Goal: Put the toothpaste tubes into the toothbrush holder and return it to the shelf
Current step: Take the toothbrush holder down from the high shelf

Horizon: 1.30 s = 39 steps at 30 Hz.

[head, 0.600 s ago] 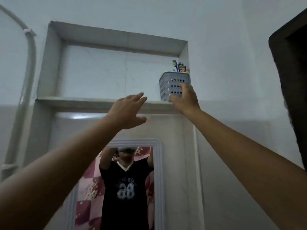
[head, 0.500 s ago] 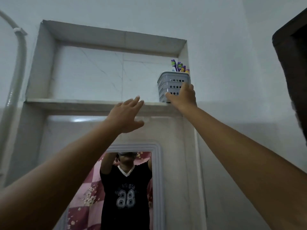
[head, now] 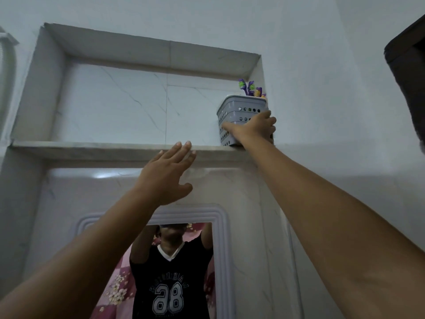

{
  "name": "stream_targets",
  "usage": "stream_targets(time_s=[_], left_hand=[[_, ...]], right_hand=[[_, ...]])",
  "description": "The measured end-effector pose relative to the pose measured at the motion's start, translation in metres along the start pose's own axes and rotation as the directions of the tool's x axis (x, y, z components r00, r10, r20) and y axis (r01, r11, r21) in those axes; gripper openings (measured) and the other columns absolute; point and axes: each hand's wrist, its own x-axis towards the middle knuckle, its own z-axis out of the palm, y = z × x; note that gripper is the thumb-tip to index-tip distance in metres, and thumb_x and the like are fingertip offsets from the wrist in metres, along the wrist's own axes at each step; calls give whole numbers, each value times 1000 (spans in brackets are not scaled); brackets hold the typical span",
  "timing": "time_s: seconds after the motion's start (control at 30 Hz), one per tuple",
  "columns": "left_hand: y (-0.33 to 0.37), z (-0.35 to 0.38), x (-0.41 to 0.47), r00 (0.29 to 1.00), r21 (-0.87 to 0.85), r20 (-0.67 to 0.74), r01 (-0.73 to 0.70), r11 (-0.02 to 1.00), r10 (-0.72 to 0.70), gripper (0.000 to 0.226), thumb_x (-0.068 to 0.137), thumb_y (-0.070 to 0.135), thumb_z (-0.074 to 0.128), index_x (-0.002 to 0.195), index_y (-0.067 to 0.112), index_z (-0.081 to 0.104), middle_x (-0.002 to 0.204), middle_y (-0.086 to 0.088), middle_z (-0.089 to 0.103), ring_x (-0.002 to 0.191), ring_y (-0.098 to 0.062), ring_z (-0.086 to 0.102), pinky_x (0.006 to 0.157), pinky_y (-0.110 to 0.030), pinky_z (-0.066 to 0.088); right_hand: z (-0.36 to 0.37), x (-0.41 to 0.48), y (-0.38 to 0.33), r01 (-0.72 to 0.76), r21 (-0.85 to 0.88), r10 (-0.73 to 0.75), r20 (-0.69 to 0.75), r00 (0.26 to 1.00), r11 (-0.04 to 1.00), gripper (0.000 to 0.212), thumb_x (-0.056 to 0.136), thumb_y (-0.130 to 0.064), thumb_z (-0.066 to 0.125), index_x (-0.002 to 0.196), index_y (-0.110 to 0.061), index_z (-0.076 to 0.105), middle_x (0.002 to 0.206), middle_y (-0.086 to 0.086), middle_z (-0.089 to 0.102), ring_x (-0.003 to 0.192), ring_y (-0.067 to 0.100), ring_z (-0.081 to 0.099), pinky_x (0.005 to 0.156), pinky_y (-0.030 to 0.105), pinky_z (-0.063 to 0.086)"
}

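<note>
A grey perforated toothbrush holder [head: 239,111] stands at the right end of the recessed wall shelf [head: 92,147], against the niche's right wall. Purple toothbrush heads [head: 249,86] stick out of its top. No toothpaste tubes show from this low angle. My right hand [head: 255,130] is wrapped around the holder's lower front, thumb on its left side, fingers on the right. My left hand [head: 169,173] is raised flat with fingers apart, just below the shelf's front edge, holding nothing.
A mirror [head: 161,272] with a white moulded frame hangs below the shelf and reflects a person in a black shirt with arms raised. A dark door frame [head: 409,72] stands at the far right. A white pipe [head: 7,65] runs up the left edge.
My right hand has closed further around the holder's lower part. My left hand has risen closer to the shelf's edge. The view has shifted slightly to the left.
</note>
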Motion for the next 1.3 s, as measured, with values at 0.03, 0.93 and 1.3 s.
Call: stream_targets(time_s=[0.03, 0.93, 1.3], left_hand=[[0, -2, 0, 1000, 1, 16, -1, 1000, 1, 84, 90, 50, 47, 156, 28, 0, 165, 5, -10, 154, -14, -9, 127, -41, 8], [138, 132, -338, 684, -715, 685, 697, 56, 251, 52, 93, -6, 50, 142, 10, 46, 139, 0, 55, 126, -4, 55, 96, -18, 49], [121, 242, -572, 281, -197, 945, 897, 396, -167, 34, 84, 15, 65, 118, 15, 67, 117, -6, 71, 105, -23, 68, 91, -42, 54]], right_hand=[[-5, -3, -2, 6, 15, -6, -6, 1000, 1000, 130, 55, -62, 90, 155, -10, 26, 151, 11, 38, 140, 33, 41, 108, 57, 47], [-77, -398, 333, -543, 183, 316, 647, 694, 820, 94, 46, -15, 92, 124, -25, 41, 118, -14, 56, 106, 0, 67, 76, 30, 62], [-39, -588, 499, -527, -224, 563, 478, 674, 820, 105, 45, 2, 103, 130, 1, 41, 132, 13, 56, 123, 29, 62, 109, 48, 53]])
